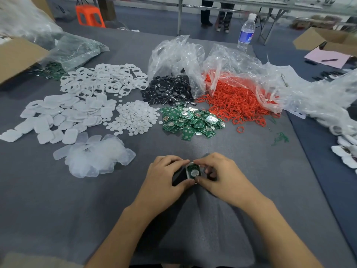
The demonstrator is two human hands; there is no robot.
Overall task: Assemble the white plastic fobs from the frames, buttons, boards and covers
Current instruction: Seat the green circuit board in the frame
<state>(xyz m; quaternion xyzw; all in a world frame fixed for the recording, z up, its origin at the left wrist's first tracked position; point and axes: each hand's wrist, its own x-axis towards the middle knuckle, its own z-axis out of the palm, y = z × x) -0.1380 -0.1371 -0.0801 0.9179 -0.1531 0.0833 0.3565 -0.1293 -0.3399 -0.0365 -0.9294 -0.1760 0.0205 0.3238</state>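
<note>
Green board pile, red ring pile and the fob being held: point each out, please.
green board pile [191, 122]: head view, middle of the heap.
red ring pile [237, 102]: head view, middle of the heap.
half-built fob [193, 170]: head view, exposed board face inside the white frame.

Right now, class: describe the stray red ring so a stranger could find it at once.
Find the heap of red rings spilling from the clear bag, right of the green boards. Just in front of its near edge, one red ring lies alone on the grey table, apart from the rest.
</note>
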